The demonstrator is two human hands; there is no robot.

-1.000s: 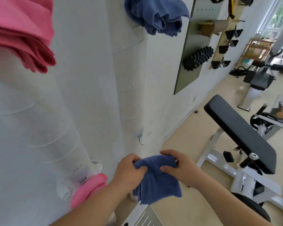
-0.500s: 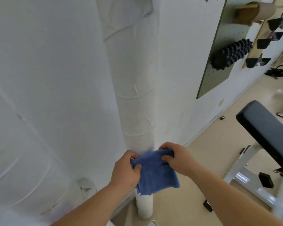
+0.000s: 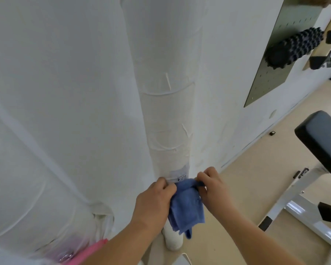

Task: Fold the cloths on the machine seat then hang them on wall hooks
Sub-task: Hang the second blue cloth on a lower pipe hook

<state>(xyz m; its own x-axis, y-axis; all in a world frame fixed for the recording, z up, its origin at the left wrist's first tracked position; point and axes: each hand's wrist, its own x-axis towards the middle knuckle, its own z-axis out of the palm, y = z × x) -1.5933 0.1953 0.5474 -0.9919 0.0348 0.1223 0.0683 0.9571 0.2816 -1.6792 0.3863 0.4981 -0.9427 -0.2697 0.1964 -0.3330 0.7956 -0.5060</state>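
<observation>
A folded blue cloth (image 3: 185,207) hangs between my two hands, pressed up against a white wrapped pipe (image 3: 166,115). Its top edge sits right under a small metal wall hook (image 3: 181,177) on a clear pad. My left hand (image 3: 153,203) grips the cloth's upper left edge. My right hand (image 3: 212,188) pinches the upper right corner next to the hook. A pink cloth (image 3: 96,247) shows at the lower left, near another clear hook pad (image 3: 101,217). The black padded machine seat (image 3: 321,138) is at the right.
White wall fills the left and centre. A grey pegboard (image 3: 271,60) with a black spiky roller (image 3: 294,47) hangs at upper right. The white bench frame (image 3: 302,213) stands on the beige floor at the right. The pipe's white base (image 3: 173,238) sits below the cloth.
My view has tilted down and closer to the wall. Both hands raised the blue cloth up to the low hook on the pipe, bunching its top edge.
</observation>
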